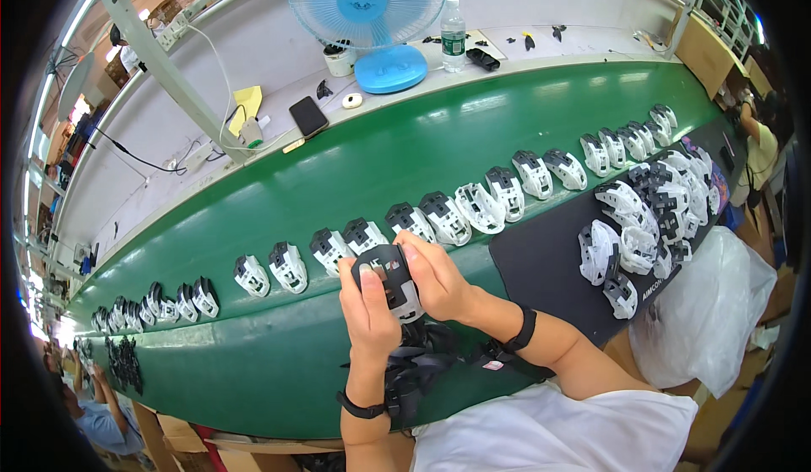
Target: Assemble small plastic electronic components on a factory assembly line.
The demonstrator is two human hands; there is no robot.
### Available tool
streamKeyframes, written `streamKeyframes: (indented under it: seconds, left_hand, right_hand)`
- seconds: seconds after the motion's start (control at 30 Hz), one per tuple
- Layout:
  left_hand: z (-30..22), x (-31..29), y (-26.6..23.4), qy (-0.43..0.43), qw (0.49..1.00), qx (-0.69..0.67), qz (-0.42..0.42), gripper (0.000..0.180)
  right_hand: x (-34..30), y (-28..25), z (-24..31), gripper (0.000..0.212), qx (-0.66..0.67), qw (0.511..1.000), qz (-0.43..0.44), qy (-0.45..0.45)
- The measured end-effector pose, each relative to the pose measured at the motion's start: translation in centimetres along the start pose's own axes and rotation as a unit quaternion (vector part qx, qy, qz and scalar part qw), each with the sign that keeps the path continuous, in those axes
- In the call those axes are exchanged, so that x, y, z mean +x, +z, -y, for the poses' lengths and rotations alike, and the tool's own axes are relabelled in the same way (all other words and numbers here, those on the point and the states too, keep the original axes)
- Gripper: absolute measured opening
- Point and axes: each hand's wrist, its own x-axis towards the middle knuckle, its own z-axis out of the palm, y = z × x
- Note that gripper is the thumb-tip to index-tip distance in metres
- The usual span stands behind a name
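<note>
Both my hands grip one mouse shell, black on top with a white end [390,279], above the near part of the green conveyor belt [279,358]. My left hand [368,318] is closed on its left side, thumb laid over the black face. On the right side, my right hand [441,282] wraps its edge with bent fingers. Just behind stands a row of similar black-and-white mouse shells [445,218]. A heap of black plastic parts [420,355] lies below my hands, partly hidden by them.
A black mat [541,256] at the right carries a pile of mouse shells [634,218], beside a clear plastic bag [710,311]. Along the back ledge are a blue fan [390,70], a water bottle [453,37] and a phone [308,117]. Other people sit at far left and right.
</note>
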Motion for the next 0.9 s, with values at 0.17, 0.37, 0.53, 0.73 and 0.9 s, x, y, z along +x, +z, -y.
streamKeyframes:
  seconds: [0.17,0.37,0.53,0.73,0.9]
  left_hand:
    - [2.3,-0.3,1.3,-0.022,0.997,-0.05,-0.058,0.027]
    - [3.4,-0.8,1.9,-0.068,0.975,-0.182,-0.11,0.027]
    - [6.7,1.4,-2.8,-0.089,0.987,-0.112,-0.078,0.025]
    - [13.4,8.1,-22.4,-0.044,0.939,0.291,-0.181,0.036]
    - [20.1,8.2,-33.2,-0.148,0.858,0.429,-0.239,0.049]
  right_hand:
    - [-0.5,1.4,-2.3,0.028,0.092,0.988,-0.124,-0.001]
    - [-0.5,2.1,-3.4,0.033,0.156,0.965,-0.2,0.064]
    - [-0.1,1.1,-5.2,0.022,-0.045,0.993,-0.044,0.098]
    - [-0.3,0.2,-4.9,0.019,-0.292,0.923,0.225,0.113]
    - [-2.6,2.4,-6.0,0.031,-0.462,0.831,0.285,0.12]
